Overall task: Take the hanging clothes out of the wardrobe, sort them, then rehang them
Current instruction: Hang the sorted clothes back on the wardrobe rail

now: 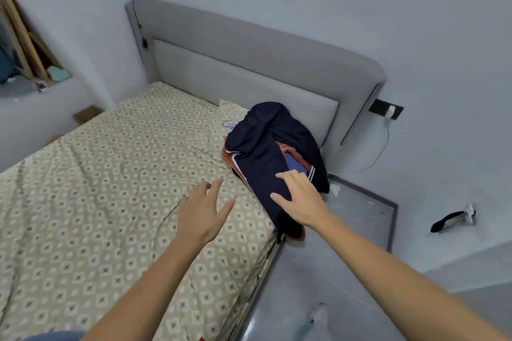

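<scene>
You look to be at the sorting step: the clothes (273, 155) sit heaped at the bed's (110, 188) right edge by the headboard (249, 63). Your right hand (300, 201) lies spread on the top navy garment, gripping nothing; your left hand (203, 209) hovers open beside the heap. Next, pinch the navy piece and lift it clear. Lower layers are mostly hidden, hangers are hard to make out, and no wardrobe is in view
</scene>
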Demonstrator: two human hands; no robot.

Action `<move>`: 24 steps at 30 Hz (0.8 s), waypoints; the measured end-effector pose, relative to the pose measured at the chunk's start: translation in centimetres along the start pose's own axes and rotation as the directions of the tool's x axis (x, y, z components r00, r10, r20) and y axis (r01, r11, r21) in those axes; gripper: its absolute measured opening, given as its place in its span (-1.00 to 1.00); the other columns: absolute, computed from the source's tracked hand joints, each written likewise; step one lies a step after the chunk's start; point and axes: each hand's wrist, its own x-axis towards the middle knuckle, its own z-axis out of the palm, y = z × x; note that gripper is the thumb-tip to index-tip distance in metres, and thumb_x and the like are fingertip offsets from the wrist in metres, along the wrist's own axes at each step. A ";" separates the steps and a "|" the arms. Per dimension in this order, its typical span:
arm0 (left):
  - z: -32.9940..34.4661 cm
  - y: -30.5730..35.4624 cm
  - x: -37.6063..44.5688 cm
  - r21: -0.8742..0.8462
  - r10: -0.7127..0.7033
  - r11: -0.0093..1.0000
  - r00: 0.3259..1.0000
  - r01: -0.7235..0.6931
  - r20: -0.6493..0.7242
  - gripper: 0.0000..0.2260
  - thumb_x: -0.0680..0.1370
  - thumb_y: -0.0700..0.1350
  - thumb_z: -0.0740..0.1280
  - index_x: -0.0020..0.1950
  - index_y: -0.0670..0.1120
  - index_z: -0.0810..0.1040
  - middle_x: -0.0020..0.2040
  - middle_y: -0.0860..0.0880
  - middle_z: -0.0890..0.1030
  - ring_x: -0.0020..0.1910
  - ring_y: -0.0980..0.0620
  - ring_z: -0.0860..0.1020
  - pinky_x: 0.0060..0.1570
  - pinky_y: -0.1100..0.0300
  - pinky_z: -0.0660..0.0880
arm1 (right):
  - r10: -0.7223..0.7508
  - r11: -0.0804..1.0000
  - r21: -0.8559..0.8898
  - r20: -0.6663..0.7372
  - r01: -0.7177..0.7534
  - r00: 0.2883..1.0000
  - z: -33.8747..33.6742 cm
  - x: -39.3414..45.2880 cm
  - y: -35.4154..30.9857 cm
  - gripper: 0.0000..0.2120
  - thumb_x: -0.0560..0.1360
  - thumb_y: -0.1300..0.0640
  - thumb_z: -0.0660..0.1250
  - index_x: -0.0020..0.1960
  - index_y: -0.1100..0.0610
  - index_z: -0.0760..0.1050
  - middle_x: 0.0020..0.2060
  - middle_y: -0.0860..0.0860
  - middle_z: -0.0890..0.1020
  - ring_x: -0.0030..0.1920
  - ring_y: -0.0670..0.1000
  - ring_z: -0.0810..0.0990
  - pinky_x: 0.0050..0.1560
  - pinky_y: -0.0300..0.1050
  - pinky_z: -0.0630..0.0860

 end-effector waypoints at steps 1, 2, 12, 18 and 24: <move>0.5 0.6 1.3 0.007 0.001 1.000 1.000 -0.001 0.002 -0.30 0.59 0.43 -0.08 0.61 0.10 0.29 0.36 0.03 0.48 0.37 -0.03 0.44 0.29 -0.10 0.43 | -0.005 1.000 0.006 0.002 0.005 1.000 0.0 1.1 0.9 -0.45 0.62 -0.25 0.27 0.51 -0.02 0.36 0.38 -0.12 0.44 0.39 0.03 0.36 0.28 0.10 0.47; 1.0 1.2 2.6 0.016 -0.001 1.000 1.000 0.001 0.002 -0.31 0.59 0.42 -0.07 0.61 0.09 0.29 0.36 0.03 0.48 0.37 -0.03 0.44 0.29 -0.09 0.42 | -0.013 1.000 0.015 0.005 0.013 1.000 0.0 2.3 1.9 -0.45 0.62 -0.25 0.27 0.51 -0.02 0.35 0.41 -0.12 0.43 0.41 0.02 0.34 0.30 0.10 0.47; 6.3 12.7 18.0 -0.002 -0.171 0.985 0.985 0.171 0.019 -0.28 0.54 0.44 -0.11 0.59 0.12 0.29 0.32 0.05 0.48 0.30 -0.02 0.45 0.20 -0.04 0.42 | -0.152 0.985 0.090 0.084 0.145 0.985 -4.5 16.9 14.9 -0.42 0.61 -0.24 0.29 0.54 -0.03 0.34 0.49 -0.10 0.40 0.50 -0.02 0.28 0.41 0.08 0.41; 7.0 15.4 24.3 -0.015 -0.267 0.964 0.963 0.267 -0.025 -0.35 0.58 0.42 -0.03 0.57 0.14 0.30 0.25 0.05 0.50 0.26 -0.04 0.47 0.19 -0.06 0.47 | -0.209 0.978 0.049 0.173 0.203 0.963 -7.3 25.6 21.2 -0.42 0.62 -0.26 0.26 0.55 -0.03 0.32 0.47 -0.12 0.39 0.45 0.02 0.33 0.32 0.09 0.45; 8.3 13.8 29.2 -0.030 -0.393 0.919 0.919 0.392 -0.029 -0.33 0.56 0.43 -0.06 0.55 0.11 0.33 0.27 0.03 0.51 0.30 -0.06 0.45 0.21 -0.07 0.43 | -0.283 0.959 0.051 0.240 0.279 0.929 -6.3 33.9 22.0 -0.41 0.62 -0.26 0.26 0.56 -0.03 0.31 0.46 -0.12 0.42 0.42 0.02 0.35 0.34 0.10 0.44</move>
